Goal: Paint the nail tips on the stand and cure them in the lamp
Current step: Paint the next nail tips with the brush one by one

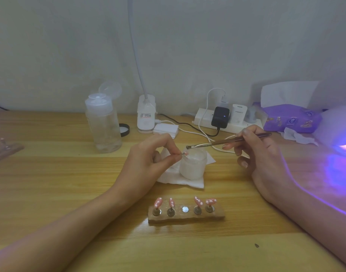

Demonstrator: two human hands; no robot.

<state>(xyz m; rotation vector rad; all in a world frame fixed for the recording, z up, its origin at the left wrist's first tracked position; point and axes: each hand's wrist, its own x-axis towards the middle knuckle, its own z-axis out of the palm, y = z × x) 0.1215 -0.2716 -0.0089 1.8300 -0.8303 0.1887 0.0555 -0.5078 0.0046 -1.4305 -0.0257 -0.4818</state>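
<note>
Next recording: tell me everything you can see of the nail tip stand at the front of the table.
The brown rectangular stand, wood-like with rough edges, lies flat on the light wooden table, nearest the camera between the forearms. It has five positions in a row. Four carry short metal pegs, each topped with one of the pink nail tips dotted white and tilted. The middle position is empty, showing a round silver disc. Only the table touches it.
</note>
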